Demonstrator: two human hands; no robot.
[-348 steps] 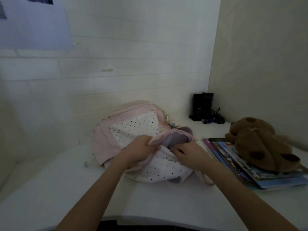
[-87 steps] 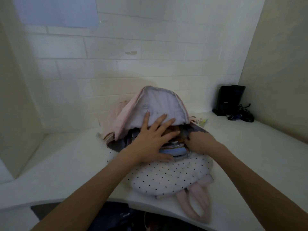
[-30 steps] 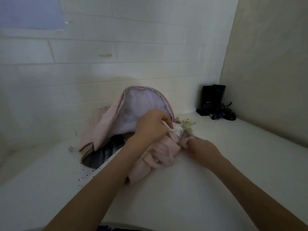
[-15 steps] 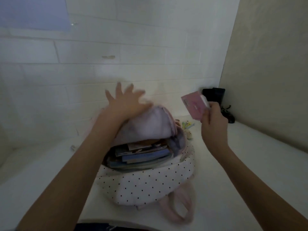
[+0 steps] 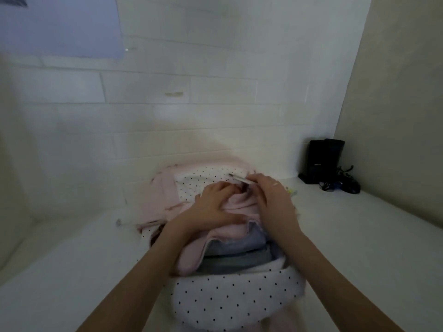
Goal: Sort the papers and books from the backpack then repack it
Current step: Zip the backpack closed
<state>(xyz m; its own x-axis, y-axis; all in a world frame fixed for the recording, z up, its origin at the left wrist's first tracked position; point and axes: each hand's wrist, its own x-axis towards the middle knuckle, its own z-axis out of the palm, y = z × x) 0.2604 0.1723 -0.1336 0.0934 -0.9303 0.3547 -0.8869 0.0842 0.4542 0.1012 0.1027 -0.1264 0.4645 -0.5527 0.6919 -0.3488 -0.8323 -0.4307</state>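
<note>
The left hand (image 5: pixel 217 207) is pressing the backpack (image 5: pixel 237 298) flap flat while the right hand (image 5: pixel 268 197) is pinching a thin card (image 5: pixel 241 179), best slid gently into the pocket above the flap.

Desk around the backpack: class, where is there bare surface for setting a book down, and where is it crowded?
Bare desk lies left of the backpack, toward the left wall. More lies to its right, between the backpack and the side wall, in front of the black device and its cables. The middle is crowded: the left hand and right hand work on the backpack.
</note>
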